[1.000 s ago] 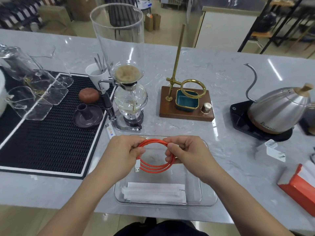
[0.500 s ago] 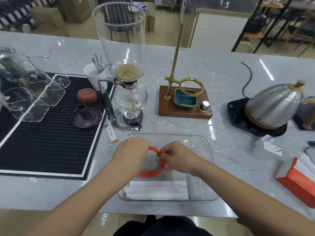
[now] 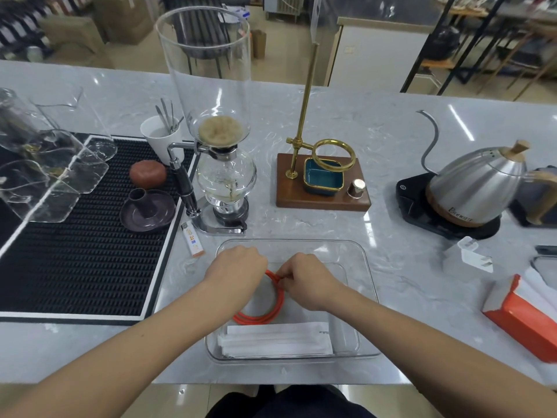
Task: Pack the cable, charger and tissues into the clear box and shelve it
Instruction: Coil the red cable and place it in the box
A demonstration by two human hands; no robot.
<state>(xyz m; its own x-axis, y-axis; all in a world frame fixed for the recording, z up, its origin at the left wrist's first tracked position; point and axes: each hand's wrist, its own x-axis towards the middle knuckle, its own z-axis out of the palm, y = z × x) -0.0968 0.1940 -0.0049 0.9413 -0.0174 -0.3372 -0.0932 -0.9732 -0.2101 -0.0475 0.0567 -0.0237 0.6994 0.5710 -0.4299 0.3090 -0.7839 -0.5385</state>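
Cable (image 3: 272,309), coiled, is pinched by both hands (image 3: 233,274) (image 3: 304,280) inside the clear box (image 3: 369,285). Charger (image 3: 470,257) is seen at three o'clock on the worktop (image 3: 391,131), nearer the right hand.

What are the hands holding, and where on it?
Both hands hold the coiled orange cable at the top of its loop, over the clear box. The right hand pinches it; the left hand hides its fingers.

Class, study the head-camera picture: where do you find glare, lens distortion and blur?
Head view: bright streaks of glare lie on the marble counter beside the kettle; the wide lens bows the counter's far edge; the background room and frame edges look soft, while the orange cable and clear box are sharp.
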